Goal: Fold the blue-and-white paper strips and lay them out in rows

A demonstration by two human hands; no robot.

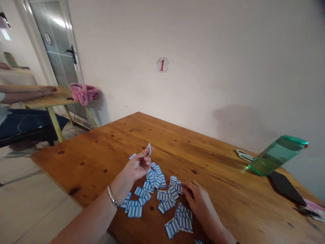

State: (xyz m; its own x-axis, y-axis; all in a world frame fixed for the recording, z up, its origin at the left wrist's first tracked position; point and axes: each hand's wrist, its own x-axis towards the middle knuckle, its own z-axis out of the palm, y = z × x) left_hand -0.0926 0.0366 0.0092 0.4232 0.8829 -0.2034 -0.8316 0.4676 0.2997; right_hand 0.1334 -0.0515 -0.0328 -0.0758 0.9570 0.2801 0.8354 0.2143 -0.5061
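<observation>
Small white pieces printed with blue-edged boxes, like sticker label sheets (154,178), lie in loose overlapping clusters on the wooden table (111,135). My left hand (139,166), with a silver bracelet at the wrist, is raised over the far side of the clusters. Its thumb and fingers pinch one label sheet (149,148), held upright. On the right, my right hand (199,198) rests low by the table, its thumb and forefinger closed at the edge of another label sheet (178,187) in the middle cluster. More label sheets (184,220) lie nearer to me, left of that wrist.
To the right stand a green transparent bottle (278,156), tilted in view, a white coiled cable (244,155), a dark flat case (286,188) and scissors (306,211). At left, another person's hands (47,90) rest on a second table with a pink cloth (83,93).
</observation>
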